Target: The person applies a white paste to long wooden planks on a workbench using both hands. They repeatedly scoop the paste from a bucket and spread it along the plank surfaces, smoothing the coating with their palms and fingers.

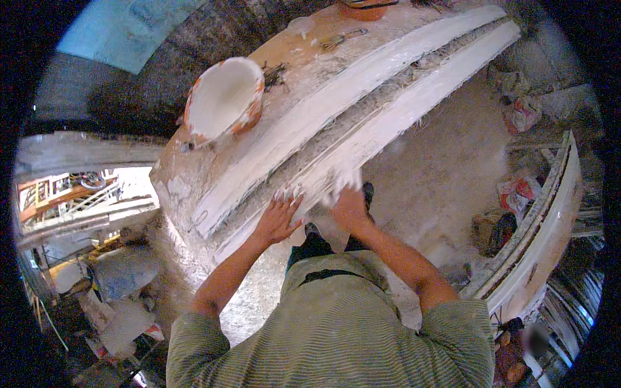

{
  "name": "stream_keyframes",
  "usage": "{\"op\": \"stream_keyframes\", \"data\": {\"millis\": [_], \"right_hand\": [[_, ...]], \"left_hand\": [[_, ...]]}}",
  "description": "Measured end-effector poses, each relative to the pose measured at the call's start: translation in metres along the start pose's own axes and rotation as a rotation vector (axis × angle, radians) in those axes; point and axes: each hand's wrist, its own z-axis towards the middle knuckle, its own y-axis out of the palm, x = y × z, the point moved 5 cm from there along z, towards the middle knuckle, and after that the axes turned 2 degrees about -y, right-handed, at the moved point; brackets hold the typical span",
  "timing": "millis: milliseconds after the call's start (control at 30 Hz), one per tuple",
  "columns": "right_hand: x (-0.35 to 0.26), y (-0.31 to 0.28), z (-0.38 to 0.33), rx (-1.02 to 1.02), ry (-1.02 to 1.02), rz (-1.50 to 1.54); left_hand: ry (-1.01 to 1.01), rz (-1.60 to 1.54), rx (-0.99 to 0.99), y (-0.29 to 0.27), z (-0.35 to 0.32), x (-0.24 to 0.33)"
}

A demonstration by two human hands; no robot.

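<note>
Both hands (314,210) on the long plaster moulding's (388,110) near edge

- A long wooden workbench (194,171), brown and covered with white plaster stains, goes from the lower left to the upper right.
- On it lies a long white plaster moulding (362,110) with a rough grey channel along its middle.
- An orange bowl (224,98), white with plaster inside, stands on the bench beside the moulding, tilted.
- A small metal tool (337,40) lies on the bare wood near the far end.
- A second orange vessel (367,8) stands at the top edge, mostly cut off.
</note>
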Motion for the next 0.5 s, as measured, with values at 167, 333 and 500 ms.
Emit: {"op": "stream_keyframes", "data": {"millis": [167,333,500], "right_hand": [[0.02,0.0,0.032,-0.247,0.19,-0.064],[-0.092,0.047,-0.04,-0.099,0.192,-0.017],[-0.119,0.078,-0.047,-0.087,-0.098,-0.062]], "left_hand": [[-0.072,-0.258,-0.048,0.025,-0.059,-0.02],[-0.1,-0.229,-0.11,0.026,-0.1,-0.038],[-0.059,-0.256,-0.1,0.018,-0.115,-0.041]]}}
